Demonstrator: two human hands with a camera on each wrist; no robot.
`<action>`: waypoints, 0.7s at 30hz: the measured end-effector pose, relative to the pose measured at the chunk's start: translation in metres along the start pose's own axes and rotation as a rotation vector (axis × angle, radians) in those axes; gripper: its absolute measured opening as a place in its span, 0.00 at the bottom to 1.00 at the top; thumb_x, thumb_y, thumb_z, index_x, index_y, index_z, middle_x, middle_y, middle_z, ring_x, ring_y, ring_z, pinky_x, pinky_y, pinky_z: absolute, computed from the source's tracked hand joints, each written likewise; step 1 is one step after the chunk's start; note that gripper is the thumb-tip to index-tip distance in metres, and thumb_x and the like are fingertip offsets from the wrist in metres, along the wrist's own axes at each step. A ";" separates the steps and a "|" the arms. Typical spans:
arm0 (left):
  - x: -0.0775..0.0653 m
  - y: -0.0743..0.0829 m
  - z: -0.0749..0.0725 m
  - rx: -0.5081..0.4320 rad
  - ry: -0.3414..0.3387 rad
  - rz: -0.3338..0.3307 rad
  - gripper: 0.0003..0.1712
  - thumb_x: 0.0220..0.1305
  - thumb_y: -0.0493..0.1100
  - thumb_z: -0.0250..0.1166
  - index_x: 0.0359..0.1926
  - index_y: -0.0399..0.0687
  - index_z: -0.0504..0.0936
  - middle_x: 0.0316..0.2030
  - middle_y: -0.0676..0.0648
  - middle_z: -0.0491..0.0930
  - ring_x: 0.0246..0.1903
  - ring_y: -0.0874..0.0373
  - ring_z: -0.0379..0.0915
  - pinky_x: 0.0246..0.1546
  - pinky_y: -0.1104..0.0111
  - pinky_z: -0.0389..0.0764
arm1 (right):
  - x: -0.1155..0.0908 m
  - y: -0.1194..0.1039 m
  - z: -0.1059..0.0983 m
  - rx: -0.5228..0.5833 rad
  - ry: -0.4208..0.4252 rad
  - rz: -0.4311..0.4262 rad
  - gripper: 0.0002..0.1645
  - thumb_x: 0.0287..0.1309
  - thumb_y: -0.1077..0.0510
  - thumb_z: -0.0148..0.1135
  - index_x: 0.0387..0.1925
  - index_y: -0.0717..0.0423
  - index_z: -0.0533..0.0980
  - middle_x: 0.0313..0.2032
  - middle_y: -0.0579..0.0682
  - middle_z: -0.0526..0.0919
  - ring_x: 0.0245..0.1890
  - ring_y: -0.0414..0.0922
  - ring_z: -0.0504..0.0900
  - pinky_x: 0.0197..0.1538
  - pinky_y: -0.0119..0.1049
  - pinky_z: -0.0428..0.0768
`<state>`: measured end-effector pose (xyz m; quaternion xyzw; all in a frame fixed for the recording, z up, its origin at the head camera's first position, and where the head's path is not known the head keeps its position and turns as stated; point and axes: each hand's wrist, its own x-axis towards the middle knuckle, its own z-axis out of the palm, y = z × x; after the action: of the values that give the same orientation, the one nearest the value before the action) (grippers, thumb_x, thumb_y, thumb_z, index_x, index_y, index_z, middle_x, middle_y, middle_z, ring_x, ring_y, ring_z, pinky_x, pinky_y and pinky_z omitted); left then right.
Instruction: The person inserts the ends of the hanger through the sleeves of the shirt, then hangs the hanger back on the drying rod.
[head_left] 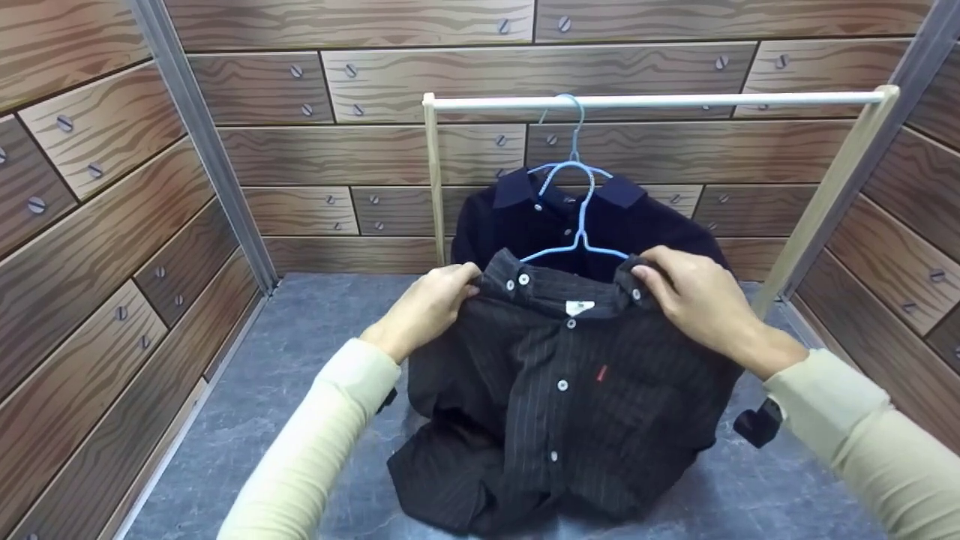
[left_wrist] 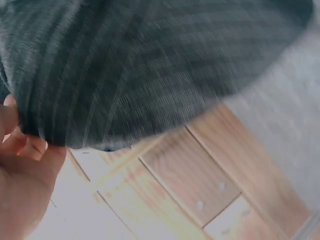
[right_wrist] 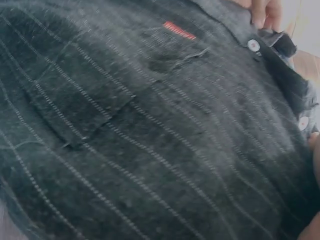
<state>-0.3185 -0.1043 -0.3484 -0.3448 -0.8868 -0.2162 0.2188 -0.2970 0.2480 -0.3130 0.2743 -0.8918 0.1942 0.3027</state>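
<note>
A dark pinstriped button-up shirt (head_left: 592, 405) with white buttons and a small red tag hangs between both hands. My left hand (head_left: 439, 304) pinches it beside the left end of the collar, and my right hand (head_left: 694, 300) pinches it by the right end. A light blue hanger (head_left: 581, 236) rises out of the shirt's neck opening; its lower part is hidden in the cloth. In the left wrist view the left hand (left_wrist: 25, 170) grips the cloth's edge. Pocket and red tag fill much of the right wrist view, with a bit of the right hand (right_wrist: 312, 200) at its edge.
Behind the shirt, a navy collared shirt (head_left: 480, 217) hangs on another blue hanger (head_left: 576, 131) from the white rod (head_left: 675, 100) of a small rack. Grey floor (head_left: 315, 322) lies below, with wood-patterned walls (head_left: 360, 150) on three sides.
</note>
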 end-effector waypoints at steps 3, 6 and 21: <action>0.007 -0.001 -0.004 0.057 -0.035 0.022 0.05 0.71 0.37 0.57 0.44 0.41 0.75 0.35 0.44 0.82 0.40 0.46 0.82 0.43 0.55 0.81 | 0.005 0.003 -0.002 -0.035 0.015 -0.005 0.08 0.69 0.55 0.58 0.41 0.55 0.80 0.34 0.53 0.86 0.35 0.53 0.85 0.37 0.54 0.79; 0.015 -0.002 -0.009 0.130 -0.062 0.018 0.04 0.71 0.37 0.57 0.44 0.40 0.74 0.35 0.41 0.81 0.39 0.44 0.81 0.42 0.54 0.81 | 0.013 0.005 -0.002 -0.065 0.037 -0.021 0.09 0.69 0.54 0.58 0.41 0.55 0.80 0.35 0.53 0.86 0.35 0.55 0.85 0.36 0.56 0.79; 0.069 -0.008 -0.035 0.579 -0.068 0.002 0.13 0.64 0.34 0.55 0.49 0.34 0.75 0.43 0.37 0.78 0.44 0.42 0.77 0.35 0.52 0.85 | 0.060 0.013 -0.011 -0.183 0.065 -0.007 0.14 0.71 0.51 0.55 0.41 0.56 0.79 0.35 0.56 0.87 0.34 0.62 0.85 0.31 0.60 0.77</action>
<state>-0.3612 -0.0928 -0.2845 -0.2761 -0.9181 0.0579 0.2784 -0.3400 0.2408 -0.2684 0.2424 -0.8946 0.1195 0.3558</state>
